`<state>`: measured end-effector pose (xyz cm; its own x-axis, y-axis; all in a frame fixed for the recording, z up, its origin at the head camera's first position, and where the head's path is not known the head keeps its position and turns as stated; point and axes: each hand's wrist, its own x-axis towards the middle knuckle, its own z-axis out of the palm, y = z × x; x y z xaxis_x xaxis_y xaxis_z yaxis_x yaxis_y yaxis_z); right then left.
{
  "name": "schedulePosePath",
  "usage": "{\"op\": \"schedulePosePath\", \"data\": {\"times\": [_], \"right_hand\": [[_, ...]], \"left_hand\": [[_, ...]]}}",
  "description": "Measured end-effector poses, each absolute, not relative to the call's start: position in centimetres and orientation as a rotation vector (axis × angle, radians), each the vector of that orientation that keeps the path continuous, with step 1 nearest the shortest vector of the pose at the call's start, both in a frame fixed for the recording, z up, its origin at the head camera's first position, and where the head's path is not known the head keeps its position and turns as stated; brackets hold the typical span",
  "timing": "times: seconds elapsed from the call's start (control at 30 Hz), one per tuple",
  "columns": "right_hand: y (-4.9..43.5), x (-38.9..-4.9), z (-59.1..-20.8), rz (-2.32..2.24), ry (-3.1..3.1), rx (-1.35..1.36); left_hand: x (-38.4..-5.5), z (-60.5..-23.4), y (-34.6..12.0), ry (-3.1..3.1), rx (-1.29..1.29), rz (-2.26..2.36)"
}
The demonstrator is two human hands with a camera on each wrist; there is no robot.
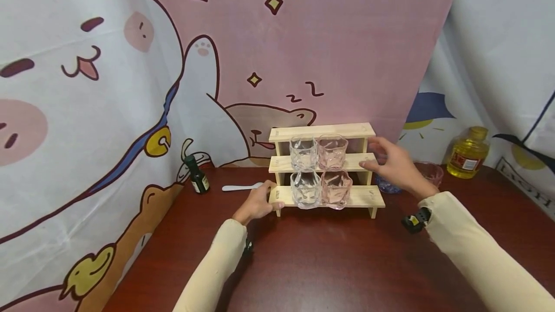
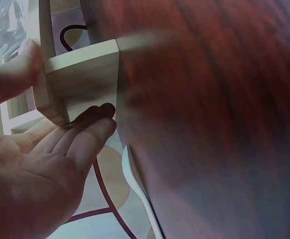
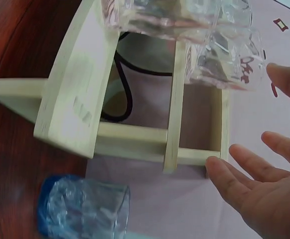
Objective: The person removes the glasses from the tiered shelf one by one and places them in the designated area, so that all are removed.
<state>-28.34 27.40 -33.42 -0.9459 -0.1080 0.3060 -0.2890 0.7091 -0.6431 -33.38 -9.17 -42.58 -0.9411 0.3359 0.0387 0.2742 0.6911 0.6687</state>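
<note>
A three-tier wooden display rack (image 1: 366, 196) stands on the dark red table. My left hand (image 1: 257, 202) grips the left end of its bottom shelf, thumb on top and fingers around the side support, as the left wrist view shows. On the bottom shelf sit a clear glass (image 1: 306, 188) and a pink glass (image 1: 336, 188). The middle shelf bears another clear glass (image 1: 303, 153) and another pink glass (image 1: 332, 151). My right hand (image 1: 396, 162) is at the rack's right end, fingers spread and holding nothing; a fingertip comes close to the frame in the right wrist view.
A blue-based glass (image 3: 85, 206) stands just right of the rack, beside a pink glass (image 1: 429, 173). Further right is a bottle of yellow oil (image 1: 468, 153). Left of the rack lie a white spoon (image 1: 238, 188) and a small dark green bottle (image 1: 197, 177). A printed cloth (image 1: 347, 37) hangs behind.
</note>
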Motion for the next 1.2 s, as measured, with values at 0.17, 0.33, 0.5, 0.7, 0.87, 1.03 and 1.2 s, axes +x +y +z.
{"op": "schedulePosePath", "data": {"times": [0.17, 0.33, 0.5, 0.7, 0.87, 1.03, 1.2], "right_hand": [[26.6, -28.7, -33.5, 1.078, -2.687, 0.334], [25.5, -29.3, -33.3, 1.127, -2.697, 0.328], [24.3, -30.0, -33.3, 1.160, -2.715, 0.311], [23.4, -30.9, -33.6, 1.221, -2.696, 0.281], [22.8, -31.4, -33.7, 1.339, -2.678, 0.254], [21.9, -32.3, -33.9, 1.438, -2.686, 0.199], [21.6, -33.1, -33.9, 1.418, -2.697, 0.169]], "left_hand": [[-33.4, -42.7, -9.1, 2.796, 0.501, 1.104], [-33.5, -42.5, -9.1, 2.802, 0.513, 1.118], [-33.4, -42.5, -9.1, 2.794, 0.503, 1.120], [-33.2, -42.6, -9.2, 2.800, 0.520, 1.119], [-33.2, -42.8, -9.2, 2.795, 0.527, 1.142], [-33.2, -43.0, -9.3, 2.808, 0.536, 1.123], [-33.4, -42.9, -9.3, 2.813, 0.544, 1.131]]}}
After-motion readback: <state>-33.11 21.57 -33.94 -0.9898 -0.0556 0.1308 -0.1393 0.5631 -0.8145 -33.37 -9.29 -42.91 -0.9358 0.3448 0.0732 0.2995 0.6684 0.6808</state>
